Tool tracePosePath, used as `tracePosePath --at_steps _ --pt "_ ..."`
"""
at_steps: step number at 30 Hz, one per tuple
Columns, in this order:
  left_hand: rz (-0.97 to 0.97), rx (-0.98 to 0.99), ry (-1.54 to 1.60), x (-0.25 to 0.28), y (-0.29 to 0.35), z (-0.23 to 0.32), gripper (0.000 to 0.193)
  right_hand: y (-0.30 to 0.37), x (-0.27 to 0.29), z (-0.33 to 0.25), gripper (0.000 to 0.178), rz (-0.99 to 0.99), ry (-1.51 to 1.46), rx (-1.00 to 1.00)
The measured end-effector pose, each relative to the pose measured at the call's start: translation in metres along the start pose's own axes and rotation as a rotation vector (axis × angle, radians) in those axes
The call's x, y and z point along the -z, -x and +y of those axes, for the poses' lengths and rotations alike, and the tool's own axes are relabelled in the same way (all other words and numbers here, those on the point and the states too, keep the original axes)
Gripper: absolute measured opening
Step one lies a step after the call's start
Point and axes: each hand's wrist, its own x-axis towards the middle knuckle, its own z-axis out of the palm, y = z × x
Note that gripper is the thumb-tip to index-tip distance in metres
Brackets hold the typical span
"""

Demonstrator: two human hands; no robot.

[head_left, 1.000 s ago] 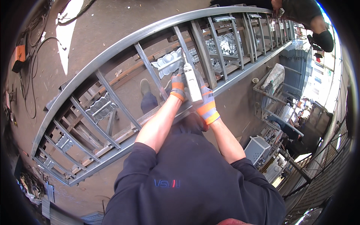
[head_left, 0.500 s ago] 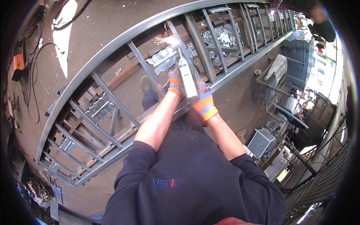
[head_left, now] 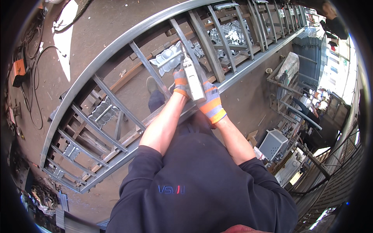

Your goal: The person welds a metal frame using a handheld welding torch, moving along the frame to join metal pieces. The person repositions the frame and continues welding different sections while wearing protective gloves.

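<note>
A handheld welding gun [head_left: 194, 81] with a pale boxy body and a thin nozzle points away from me. My left hand [head_left: 181, 82], in a grey and orange glove, is closed around its left side. My right hand [head_left: 211, 101], gloved alike, grips it from the right; some fingers are hidden behind the body. The nozzle tip lies beside a metal bar [head_left: 178, 29] and the right end of a wavy silver ornamental plate [head_left: 165, 61]. The bar belongs to a long curved metal frame [head_left: 93, 70] lying in front of me.
More ornamental plates [head_left: 104, 112] sit between bars on the left. Silver pieces [head_left: 232, 33] are heaped beyond the frame. An orange machine [head_left: 18, 68] with cables stands far left. A grey metal box [head_left: 273, 144] and a rack [head_left: 281, 83] are at right. Another person [head_left: 337, 25] is at upper right.
The bright sparks at the nozzle tip have stopped. Both hands keep their grip on the welding gun and have hardly moved. The person at upper right has shifted slightly.
</note>
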Motion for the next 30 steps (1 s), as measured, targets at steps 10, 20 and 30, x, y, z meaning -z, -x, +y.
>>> tracePosePath --at_steps 10,20,30 --pt "0.078 -0.050 -0.006 0.003 -0.019 -0.013 0.022 -0.006 0.001 0.003 0.027 -0.078 0.101 -0.003" --pt "-0.208 0.056 0.115 0.038 -0.063 -0.029 0.037 -0.012 -0.013 0.019 0.029 -0.084 0.105 -0.008" --pt "-0.154 -0.028 -0.215 0.030 -0.046 -0.023 0.053 -0.011 -0.015 0.020 0.035 -0.080 0.081 -0.032"
